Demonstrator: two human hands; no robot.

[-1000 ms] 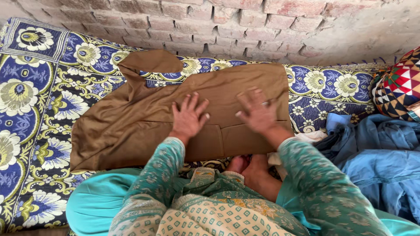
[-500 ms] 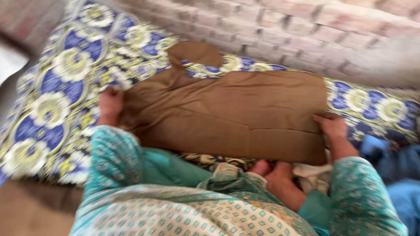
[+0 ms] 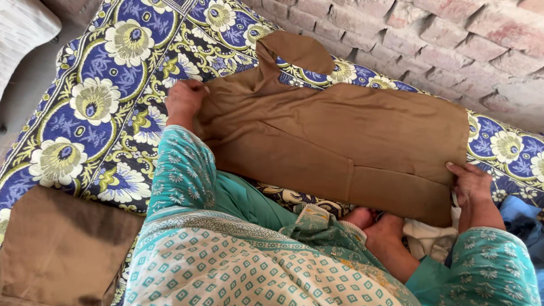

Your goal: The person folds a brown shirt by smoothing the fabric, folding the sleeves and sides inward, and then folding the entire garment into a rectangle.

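Observation:
A brown garment (image 3: 334,136) lies folded flat on a blue and yellow flowered bedspread (image 3: 107,96), with one rounded flap sticking up toward the brick wall. My left hand (image 3: 184,101) grips the garment's left edge with closed fingers. My right hand (image 3: 471,184) holds its right edge near the lower corner. Both my arms wear teal patterned sleeves. My bare feet (image 3: 377,226) are tucked under the garment's near edge.
A brick wall (image 3: 453,45) runs along the far side of the bed. A second brown cloth (image 3: 56,249) lies at the lower left. White cloth (image 3: 433,241) and blue cloth (image 3: 518,218) sit at the right. A pale cushion (image 3: 22,28) shows at the top left.
My hands left the middle of the garment and spread to its two ends, taking hold of the edges. My view swung left, bringing the second brown cloth into sight.

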